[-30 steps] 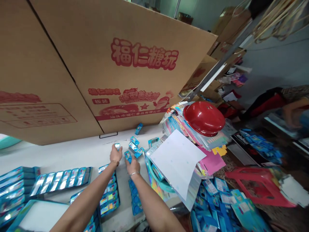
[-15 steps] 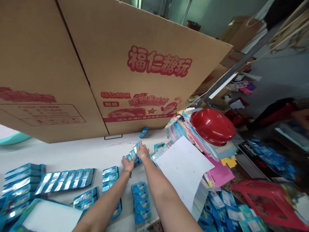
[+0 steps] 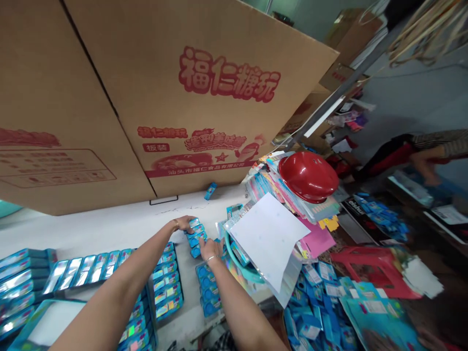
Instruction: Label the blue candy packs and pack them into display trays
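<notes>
A short row of small blue boxes [image 3: 196, 236] lies on the white table between my hands. My left hand [image 3: 184, 224] is closed around the far-left end of the row, its fingertips partly hidden. At the near-right side my right hand [image 3: 212, 248] has curled fingers pressed against the boxes; some of its grip is hidden. Just in front of my right hand lies a blue tray with round cups [image 3: 209, 290]. To the left of it stands a longer row of blue boxes [image 3: 167, 282].
A large cardboard carton [image 3: 219, 112] walls off the table's back. One blue box [image 3: 210, 191] leans near it. On the right are a white sheet [image 3: 268, 239] over a teal basket [image 3: 252, 275], a red bowl [image 3: 309, 176] and a red stool [image 3: 376, 268]. Another person's arm [image 3: 427, 161] shows far right.
The row of boxes has turned between my hands. My left hand has gone from its near end to the far end; my right hand has come nearer. The view has shifted slightly.
</notes>
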A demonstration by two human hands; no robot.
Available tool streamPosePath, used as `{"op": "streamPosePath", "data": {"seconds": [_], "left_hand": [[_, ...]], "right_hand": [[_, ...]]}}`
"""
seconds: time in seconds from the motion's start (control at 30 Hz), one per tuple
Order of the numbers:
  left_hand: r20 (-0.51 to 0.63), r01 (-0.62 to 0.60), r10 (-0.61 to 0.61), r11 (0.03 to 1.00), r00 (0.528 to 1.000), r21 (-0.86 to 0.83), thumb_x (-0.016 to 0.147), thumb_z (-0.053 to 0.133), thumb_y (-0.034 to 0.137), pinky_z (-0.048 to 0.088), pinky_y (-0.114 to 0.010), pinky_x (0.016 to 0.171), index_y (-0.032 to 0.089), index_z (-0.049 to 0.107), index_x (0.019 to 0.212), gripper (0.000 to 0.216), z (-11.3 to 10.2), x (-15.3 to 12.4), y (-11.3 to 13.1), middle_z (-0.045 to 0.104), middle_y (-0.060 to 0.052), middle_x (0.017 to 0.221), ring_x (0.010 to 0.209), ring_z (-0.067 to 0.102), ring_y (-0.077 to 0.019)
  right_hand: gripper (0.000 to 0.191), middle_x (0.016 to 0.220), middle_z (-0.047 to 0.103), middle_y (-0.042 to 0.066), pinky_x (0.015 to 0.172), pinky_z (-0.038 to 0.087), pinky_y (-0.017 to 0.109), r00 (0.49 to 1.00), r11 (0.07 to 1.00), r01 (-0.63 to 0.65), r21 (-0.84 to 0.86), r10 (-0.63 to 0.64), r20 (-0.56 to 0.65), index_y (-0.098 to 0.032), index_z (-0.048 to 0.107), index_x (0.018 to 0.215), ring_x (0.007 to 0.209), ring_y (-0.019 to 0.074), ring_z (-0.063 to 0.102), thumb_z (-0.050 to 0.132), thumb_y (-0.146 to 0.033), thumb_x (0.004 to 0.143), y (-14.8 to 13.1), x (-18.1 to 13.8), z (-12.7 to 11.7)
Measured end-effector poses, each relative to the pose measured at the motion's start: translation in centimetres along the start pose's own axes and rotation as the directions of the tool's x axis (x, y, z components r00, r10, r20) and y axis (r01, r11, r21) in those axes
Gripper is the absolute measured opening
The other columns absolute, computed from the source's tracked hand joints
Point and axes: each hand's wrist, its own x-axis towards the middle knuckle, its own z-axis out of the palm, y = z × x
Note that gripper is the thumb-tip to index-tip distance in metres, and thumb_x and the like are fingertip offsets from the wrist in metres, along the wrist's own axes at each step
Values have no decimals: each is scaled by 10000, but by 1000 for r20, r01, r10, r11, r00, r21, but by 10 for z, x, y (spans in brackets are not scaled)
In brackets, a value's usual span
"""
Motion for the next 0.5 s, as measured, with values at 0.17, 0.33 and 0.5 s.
{"op": "streamPosePath", "data": {"seconds": [0.17, 0.33, 0.5], "left_hand": [[103, -33, 34, 999, 994, -15, 372, 760, 166, 562, -322, 632, 215, 724, 765, 398, 19, 8, 6, 756, -16, 764, 691, 699, -249], [44, -35, 34, 999, 998, 20, 361, 842, 185, 519, -369, 910, 174, 702, 1027, 681, 31, -12, -7, 693, -125, 1182, 1116, 629, -326], [-374, 63, -144, 973, 916, -221, 753, 714, 455, 489, -369, 978, 140, 362, 1449, 842, 66, -45, -28, 464, -188, 1453, 1293, 501, -304]], "right_hand": [[514, 1341, 541, 226, 1122, 234, 482, 981, 989, 144, -22, -145, -129, -77, 565, 1292, 1310, 371, 421, 520, -380, 879, 23, -24, -5], [434, 1371, 532, 142, 1121, 310, 407, 936, 931, 291, 222, -229, -267, -155, 551, 1305, 1328, 268, 422, 416, -325, 930, 60, -69, -5], [344, 1045, 705, 133, 907, 511, 362, 923, 764, -111, 635, 316, -219, -161, 688, 984, 1013, 268, 655, 478, -395, 844, 112, -99, 11]]}}
